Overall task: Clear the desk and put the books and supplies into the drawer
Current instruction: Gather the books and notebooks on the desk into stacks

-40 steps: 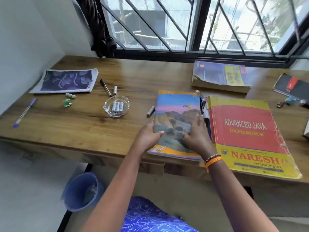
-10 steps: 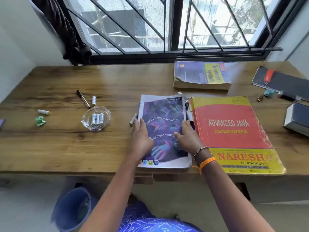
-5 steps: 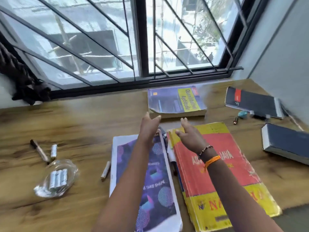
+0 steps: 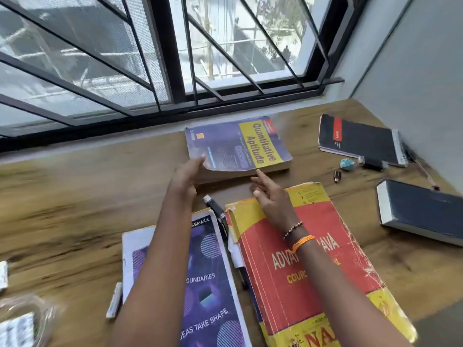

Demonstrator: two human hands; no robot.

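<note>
On the wooden desk (image 4: 75, 209) a thick purple and yellow "Quantitative Aptitude" book (image 4: 240, 144) lies by the window. My left hand (image 4: 186, 177) pinches its near-left corner, thumb on the curled cover. My right hand (image 4: 270, 196) is open, index fingertip at the book's front edge. Under my forearms lie a purple notebook (image 4: 210, 284) stacked on another book, and a red and yellow "Advanced Java" book (image 4: 313, 259). No drawer is in view.
A black spiral notebook (image 4: 363, 141) and a dark hardcover book (image 4: 421, 211) lie at the right near the wall. Between them sit a small teal object (image 4: 347, 164) and a USB stick (image 4: 337, 176). A marker (image 4: 115, 299) and a glass dish (image 4: 22, 321) are at the lower left.
Both hands left the purple notebook and reached forward across the desk to the Quantitative Aptitude book. My left hand has taken its corner. The view swung right and closer.
</note>
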